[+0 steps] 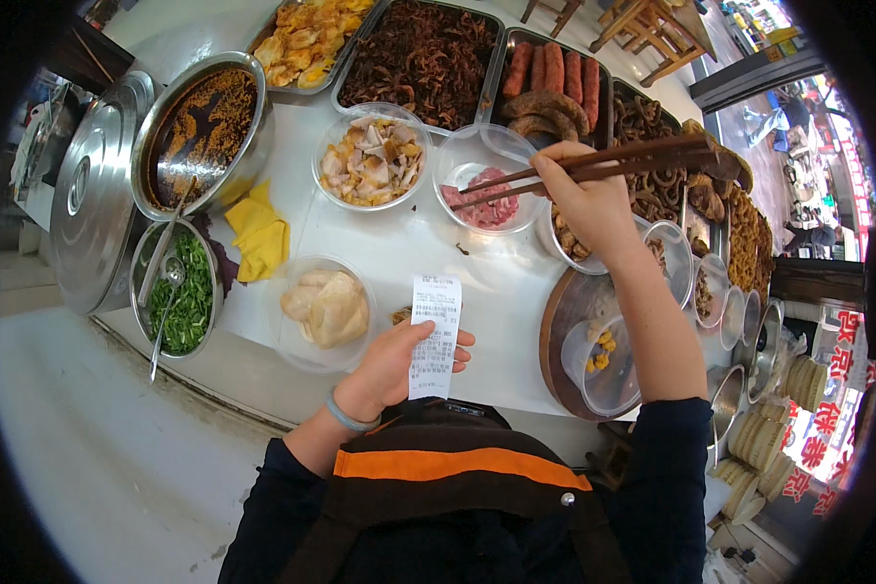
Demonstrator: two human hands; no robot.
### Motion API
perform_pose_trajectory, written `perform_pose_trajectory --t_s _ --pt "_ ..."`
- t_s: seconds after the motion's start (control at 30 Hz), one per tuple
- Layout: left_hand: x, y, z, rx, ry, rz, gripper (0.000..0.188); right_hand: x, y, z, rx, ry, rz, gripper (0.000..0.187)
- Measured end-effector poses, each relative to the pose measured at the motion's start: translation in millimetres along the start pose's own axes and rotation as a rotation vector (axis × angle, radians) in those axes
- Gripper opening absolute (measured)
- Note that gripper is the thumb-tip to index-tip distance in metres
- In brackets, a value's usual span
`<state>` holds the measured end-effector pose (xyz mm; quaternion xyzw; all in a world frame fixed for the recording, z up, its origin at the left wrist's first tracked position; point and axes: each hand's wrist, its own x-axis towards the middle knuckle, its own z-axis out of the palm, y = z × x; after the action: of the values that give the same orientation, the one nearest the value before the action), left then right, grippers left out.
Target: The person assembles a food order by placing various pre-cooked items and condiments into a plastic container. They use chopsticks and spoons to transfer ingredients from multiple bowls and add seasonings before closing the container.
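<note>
My left hand [391, 364] holds a white paper receipt [435, 336] under the thumb, near the table's front edge. My right hand [586, 195] is closed around a pair of long dark brown chopsticks [642, 156]. Their thin tips reach over a clear round plastic bowl [487, 146] holding chopped pink meat [484, 202]. Left of it stands another clear bowl with chopped pale and yellowish meat [373, 164]. Nearer my left hand, a clear bowl holds pale, smooth chunks [326, 310]. My right wrist partly covers a bowl of brown pieces [566, 237].
A metal pot of dark sauce [200, 136] and a bowl of chopped greens [193, 292] with spoons stand left, by a yellow cloth [259, 234]. Trays of shredded meat [420, 60] and sausages [555, 73] line the back. A round wooden board [558, 341] carries clear containers.
</note>
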<state>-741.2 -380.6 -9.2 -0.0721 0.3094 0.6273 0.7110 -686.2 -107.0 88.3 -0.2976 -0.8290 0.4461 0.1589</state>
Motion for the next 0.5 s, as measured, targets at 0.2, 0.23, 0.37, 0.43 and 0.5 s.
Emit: perform_pose_trajectory --t_s 0.2,0.23,0.37,0.43,0.5 --pt "-3.4 -6.1 -5.6 -0.005 -0.010 -0.010 0.039 -37.4 40.3 -2.7 0.154 0.107 -0.017 0.014" --pt "-5.2 -7.9 -4.8 -0.030 -0.021 0.000 0.039 -43.5 47.9 -5.7 0.090 0.132 -0.125 0.012" --pt "-2.2 -10.9 2.0 0.068 0.094 -0.010 0.042 -62.3 71.8 -7.4 0.195 0.342 -0.074 0.011" --pt "2.0 -9.5 3.5 0.068 -0.004 0.015 0.040 -62.6 73.9 -10.4 0.402 0.361 0.111 0.011" --pt "2.7 -10.5 4.4 0.085 -0.014 0.012 0.043 -62.7 69.3 -13.7 0.695 0.339 0.175 0.011"
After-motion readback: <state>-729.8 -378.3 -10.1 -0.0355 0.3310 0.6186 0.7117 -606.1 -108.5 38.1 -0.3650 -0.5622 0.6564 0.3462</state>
